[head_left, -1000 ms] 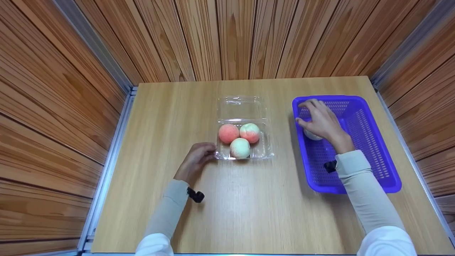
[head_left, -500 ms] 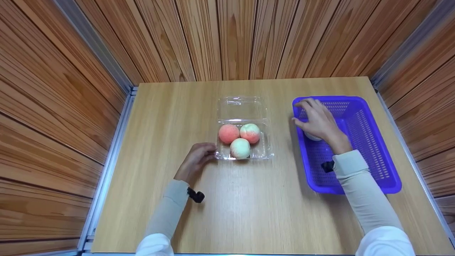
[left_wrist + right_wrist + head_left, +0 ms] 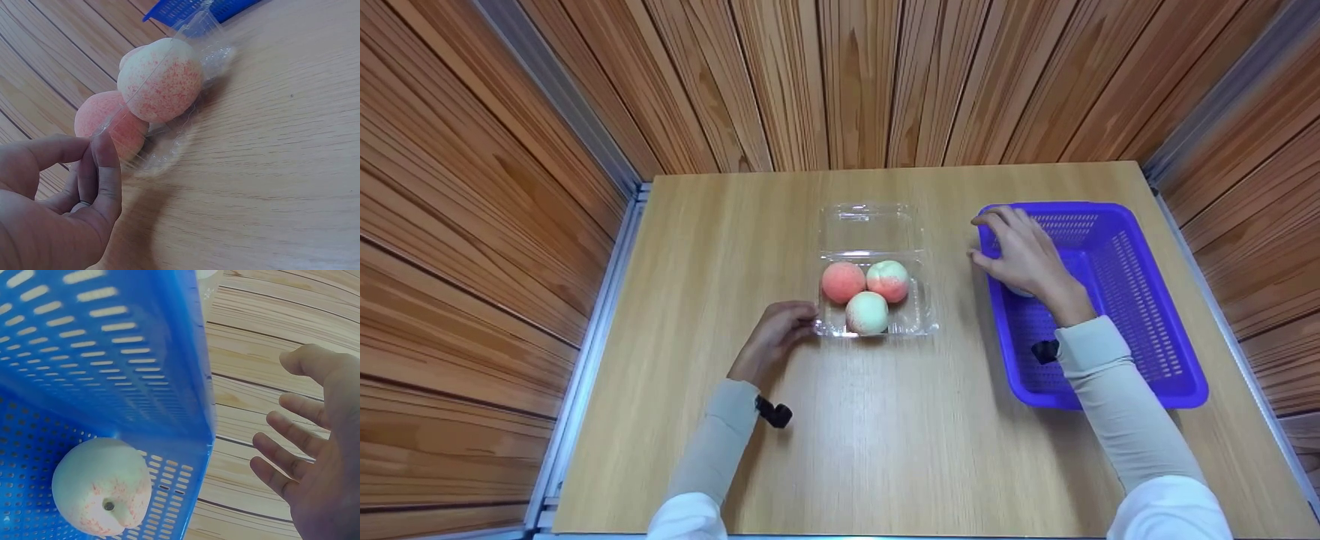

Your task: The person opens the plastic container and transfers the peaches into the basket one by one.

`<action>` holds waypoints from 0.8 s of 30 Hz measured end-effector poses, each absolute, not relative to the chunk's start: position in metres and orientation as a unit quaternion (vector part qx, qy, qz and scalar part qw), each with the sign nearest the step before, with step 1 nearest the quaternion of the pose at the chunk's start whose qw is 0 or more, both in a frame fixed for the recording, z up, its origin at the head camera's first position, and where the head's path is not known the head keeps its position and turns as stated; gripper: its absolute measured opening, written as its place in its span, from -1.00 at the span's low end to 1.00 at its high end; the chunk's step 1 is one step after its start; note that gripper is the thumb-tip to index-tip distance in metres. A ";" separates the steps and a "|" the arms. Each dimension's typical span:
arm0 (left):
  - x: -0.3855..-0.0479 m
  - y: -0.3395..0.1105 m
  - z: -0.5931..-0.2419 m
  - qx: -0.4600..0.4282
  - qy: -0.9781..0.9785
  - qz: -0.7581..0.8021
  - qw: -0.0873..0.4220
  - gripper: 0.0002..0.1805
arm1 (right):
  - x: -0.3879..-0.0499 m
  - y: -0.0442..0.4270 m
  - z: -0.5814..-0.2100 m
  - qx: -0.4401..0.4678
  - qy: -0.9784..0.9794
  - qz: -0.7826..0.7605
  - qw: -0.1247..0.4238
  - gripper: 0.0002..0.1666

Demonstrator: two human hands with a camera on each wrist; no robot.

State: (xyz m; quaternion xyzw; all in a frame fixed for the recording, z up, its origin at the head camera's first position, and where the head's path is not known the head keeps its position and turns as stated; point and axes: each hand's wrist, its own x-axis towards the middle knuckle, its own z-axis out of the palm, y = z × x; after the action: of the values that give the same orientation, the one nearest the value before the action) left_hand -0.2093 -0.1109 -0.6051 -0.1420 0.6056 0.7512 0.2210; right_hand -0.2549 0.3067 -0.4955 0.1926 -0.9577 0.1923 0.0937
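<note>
My left hand (image 3: 775, 334) pinches the near left corner of an open clear plastic clamshell box (image 3: 870, 229). In it sit three peaches: a pink one (image 3: 843, 283), a green-and-pink one (image 3: 887, 280) and a pale one (image 3: 867, 313) in front. Over the left rim of a purple-blue plastic basket (image 3: 1144, 300), my right hand (image 3: 1027, 255) is spread with nothing in its grasp. Another pale peach (image 3: 101, 486) lies on the basket floor, mostly hidden under that hand in the head view. The right wrist view shows this hand's fingers (image 3: 287, 433) apart from peach and basket.
The wooden table (image 3: 885, 450) bears the box in its middle and the basket at the right. Wood-panelled walls (image 3: 855, 82) stand behind and at both sides. A pale thing (image 3: 209, 287) shows partly past the basket rim; its kind is unclear.
My right hand has drifted slightly left, from over the basket's inside to over its left rim. The left hand, the box and its peaches stay as they were.
</note>
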 end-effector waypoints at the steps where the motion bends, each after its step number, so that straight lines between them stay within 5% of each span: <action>1: -0.209 -0.111 -0.605 -0.142 0.605 0.752 0.221 -0.78 | -0.255 0.306 -0.495 0.194 -0.957 0.193 0.094 -0.42; 11: -0.209 -0.111 -0.607 -0.145 0.596 0.759 0.217 -0.73 | -0.257 0.296 -0.493 0.184 -0.961 0.193 0.077 -0.37; 24: -0.208 -0.110 -0.607 -0.128 0.604 0.757 0.215 -0.91 | -0.260 0.280 -0.490 0.207 -0.954 0.201 0.077 -0.32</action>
State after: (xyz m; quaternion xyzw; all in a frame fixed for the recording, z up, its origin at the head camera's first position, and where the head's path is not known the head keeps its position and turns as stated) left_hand -0.2083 -0.1096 -0.6066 -0.1284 0.6038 0.7569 0.2146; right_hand -0.2597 0.2803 -0.4896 0.2073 -0.9542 0.2012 0.0771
